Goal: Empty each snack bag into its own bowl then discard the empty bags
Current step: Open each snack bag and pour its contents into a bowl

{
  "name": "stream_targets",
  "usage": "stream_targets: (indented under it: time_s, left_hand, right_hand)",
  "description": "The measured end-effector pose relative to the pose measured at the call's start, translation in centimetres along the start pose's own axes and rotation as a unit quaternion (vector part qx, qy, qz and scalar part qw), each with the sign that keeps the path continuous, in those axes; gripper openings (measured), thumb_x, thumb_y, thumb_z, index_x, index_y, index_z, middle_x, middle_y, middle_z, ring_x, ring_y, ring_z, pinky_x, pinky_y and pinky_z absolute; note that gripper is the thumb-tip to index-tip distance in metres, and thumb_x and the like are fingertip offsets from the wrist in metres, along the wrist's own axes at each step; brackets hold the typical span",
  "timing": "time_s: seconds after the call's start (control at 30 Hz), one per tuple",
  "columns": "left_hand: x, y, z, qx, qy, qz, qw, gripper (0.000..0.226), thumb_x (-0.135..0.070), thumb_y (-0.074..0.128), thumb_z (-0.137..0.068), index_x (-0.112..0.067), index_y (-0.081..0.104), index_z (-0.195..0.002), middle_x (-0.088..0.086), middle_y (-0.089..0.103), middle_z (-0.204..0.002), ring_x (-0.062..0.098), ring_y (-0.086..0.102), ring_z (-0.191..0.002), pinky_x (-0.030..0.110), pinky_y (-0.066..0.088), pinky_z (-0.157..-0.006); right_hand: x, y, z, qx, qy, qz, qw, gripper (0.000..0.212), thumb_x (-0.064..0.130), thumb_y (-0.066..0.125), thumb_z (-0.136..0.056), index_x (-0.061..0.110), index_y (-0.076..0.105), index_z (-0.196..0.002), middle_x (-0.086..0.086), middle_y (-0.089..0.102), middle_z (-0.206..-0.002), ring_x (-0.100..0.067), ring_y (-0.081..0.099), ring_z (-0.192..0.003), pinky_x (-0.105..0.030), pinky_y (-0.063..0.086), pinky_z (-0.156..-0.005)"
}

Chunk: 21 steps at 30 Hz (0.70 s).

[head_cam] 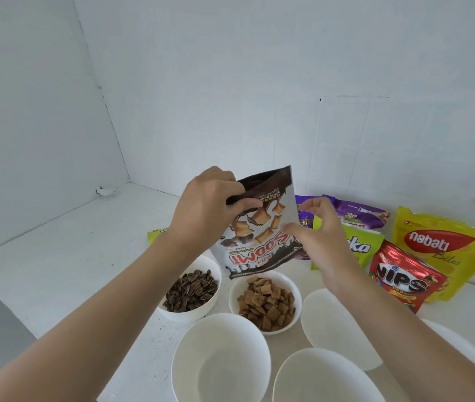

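The left hand point(207, 207) grips the upturned bottom of the chocolate-pillow bag point(259, 236) and the right hand point(320, 236) pinches its side edge. The bag hangs mouth-down between them, just above the bowl point(290, 284) of brown cereal pieces point(265, 306) below both hands. To finish cleanly, I would hold the mouth centred over that bowl and shake lightly, so stragglers miss the seed bowl point(169, 313) under the left wrist, and only then discard the bag.

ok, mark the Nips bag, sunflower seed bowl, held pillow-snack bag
Nips bag point(400, 282): head view, red front panel.
sunflower seed bowl point(187, 314): head view, near outer wall.
held pillow-snack bag point(261, 237): head view, printed front.
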<state>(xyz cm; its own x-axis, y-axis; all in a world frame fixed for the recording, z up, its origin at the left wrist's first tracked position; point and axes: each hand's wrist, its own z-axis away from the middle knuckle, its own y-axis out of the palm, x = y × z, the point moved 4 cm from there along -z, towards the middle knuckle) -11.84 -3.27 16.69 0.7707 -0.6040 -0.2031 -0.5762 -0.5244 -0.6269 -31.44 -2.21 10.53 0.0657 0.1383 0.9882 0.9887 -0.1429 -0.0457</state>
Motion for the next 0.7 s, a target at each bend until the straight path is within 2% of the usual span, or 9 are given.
stream_targets:
  time_s: [0.07,0.13,0.2,0.27,0.37,0.5,0.57,0.63,0.7]
  left_hand:
    - [-0.2,0.6,0.1,0.010,0.023,-0.003,1.000,0.041,-0.042,0.073,-0.082,-0.005,0.072,-0.062,0.003,0.056,-0.058,0.021,0.050,-0.067,0.037,0.041,-0.056]
    - [-0.5,1.1,0.3,0.025,0.042,-0.002,0.999,0.037,-0.037,0.075,-0.081,-0.006,0.072,-0.061,0.003,0.056,-0.058,0.021,0.050,-0.065,0.036,0.041,-0.055]
    - [-0.9,1.2,0.4,0.036,0.060,0.013,0.997,0.030,-0.033,0.078,-0.079,-0.008,0.075,-0.063,0.002,0.056,-0.059,0.019,0.047,-0.064,0.030,0.039,-0.055]
    - [-1.2,0.9,0.4,0.026,0.074,0.024,0.997,0.029,-0.032,0.079,-0.078,-0.007,0.075,-0.064,0.000,0.050,-0.061,0.015,0.040,-0.060,0.023,0.030,-0.053]
    - [-1.3,0.2,0.4,0.016,0.071,0.024,0.997,0.034,-0.035,0.082,-0.078,-0.005,0.074,-0.066,-0.001,0.036,-0.073,0.015,0.032,-0.057,0.021,0.024,-0.052]
    - [-1.1,-1.0,1.0,0.078,0.099,-0.017,0.992,0.021,-0.028,0.084,-0.081,-0.010,0.073,-0.084,0.000,0.043,-0.093,0.013,0.042,-0.067,0.023,0.038,-0.056]
    - [-0.3,-1.8,1.3,0.120,0.113,-0.030,0.986,0.021,-0.022,0.080,-0.086,-0.021,0.071,-0.105,-0.001,0.055,-0.108,0.012,0.055,-0.076,0.030,0.051,-0.062]
    - [0.8,-2.6,1.2,0.146,0.105,-0.043,0.983,0.030,-0.019,0.075,-0.091,-0.031,0.062,-0.116,-0.006,0.065,-0.101,0.013,0.062,-0.075,0.037,0.055,-0.063]
    - [1.7,-3.5,1.0,0.133,0.092,-0.042,0.986,0.031,-0.017,0.073,-0.092,-0.033,0.058,-0.114,-0.008,0.069,-0.082,0.015,0.062,-0.067,0.039,0.054,-0.060]
  right_hand:
    - [1.2,0.0,-0.2,0.003,-0.064,0.047,0.997,0.046,0.018,0.084,-0.078,0.027,0.049,-0.106,0.019,0.058,-0.109,0.004,0.057,-0.104,-0.031,0.052,-0.083]
    - [2.3,0.1,-0.1,0.018,-0.148,0.089,0.985,0.052,0.019,0.085,-0.078,0.026,0.046,-0.112,0.020,0.058,-0.113,0.006,0.054,-0.112,-0.023,0.047,-0.089]
    - [3.6,0.3,0.2,0.052,-0.239,0.105,0.964,0.056,0.013,0.083,-0.080,0.024,0.044,-0.119,0.015,0.057,-0.122,-0.004,0.058,-0.116,-0.021,0.048,-0.092]
    - [4.6,0.3,0.4,0.083,-0.322,0.130,0.934,0.052,0.004,0.079,-0.082,0.019,0.047,-0.120,0.006,0.061,-0.120,-0.013,0.064,-0.110,-0.025,0.051,-0.092]
    - [5.7,0.3,0.0,0.109,-0.401,0.215,0.884,0.027,-0.003,0.075,-0.085,0.011,0.065,-0.105,0.004,0.067,-0.097,-0.008,0.064,-0.091,-0.028,0.053,-0.081]
    - [6.4,0.2,-0.1,0.091,-0.448,0.243,0.856,0.018,-0.008,0.071,-0.086,0.008,0.073,-0.095,0.003,0.066,-0.089,0.001,0.058,-0.084,-0.014,0.046,-0.075]
    - [6.4,-0.1,-0.1,0.071,-0.445,0.237,0.860,0.016,-0.008,0.070,-0.086,0.007,0.070,-0.093,0.000,0.066,-0.086,-0.006,0.059,-0.082,-0.022,0.047,-0.071]
    - [6.2,-0.5,-0.3,0.057,-0.426,0.228,0.873,0.014,-0.007,0.069,-0.087,0.006,0.066,-0.092,-0.001,0.065,-0.085,-0.012,0.059,-0.082,-0.031,0.048,-0.071]
    - [6.0,-0.7,-0.5,0.056,-0.396,0.203,0.894,0.015,-0.004,0.070,-0.088,0.007,0.065,-0.096,0.002,0.067,-0.087,-0.010,0.062,-0.087,-0.023,0.051,-0.075]
